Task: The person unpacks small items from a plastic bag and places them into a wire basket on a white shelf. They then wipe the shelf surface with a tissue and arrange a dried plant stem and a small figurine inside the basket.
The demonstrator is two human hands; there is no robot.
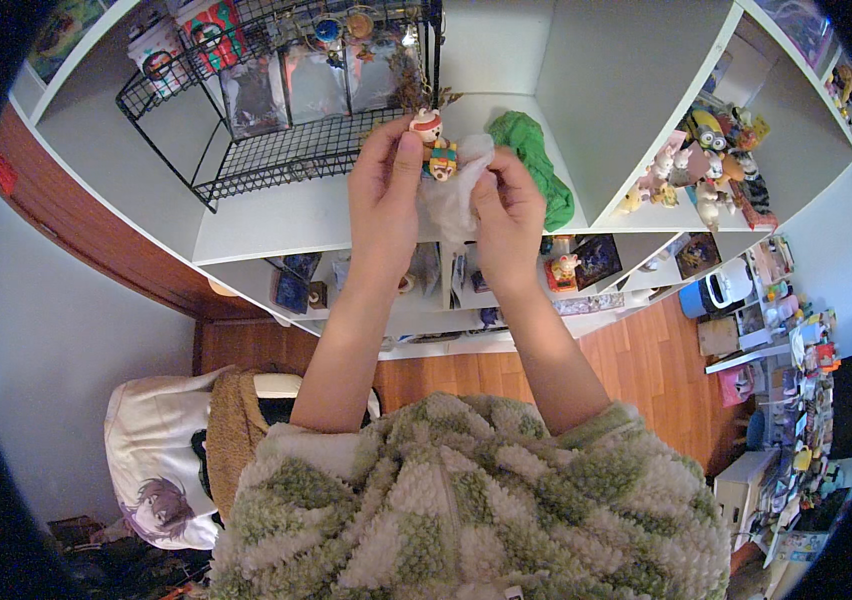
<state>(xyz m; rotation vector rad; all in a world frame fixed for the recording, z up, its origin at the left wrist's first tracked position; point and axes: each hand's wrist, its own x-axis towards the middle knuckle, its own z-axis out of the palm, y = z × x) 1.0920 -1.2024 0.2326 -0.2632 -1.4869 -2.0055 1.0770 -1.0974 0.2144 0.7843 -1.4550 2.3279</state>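
My left hand (388,180) pinches a small bear figurine (426,126) with a red headband between thumb and fingers. Below its head is a colourful yellow and teal part with another small face. A chain runs up from the figurine towards the black wire rack. My right hand (507,202) grips a crumpled white tissue or thin cloth (456,199), which lies close against the figurine's right side. Just behind my right hand, a crumpled green cloth or bag (535,161) rests on the white shelf (276,225).
The black wire rack (283,157) stands at left on the shelf, with cups and hanging trinkets. A white divider (666,120) separates a right compartment of small figurines (707,161). Lower shelves hold a lucky cat figurine (563,270) and cards. A draped chair (238,442) stands at lower left.
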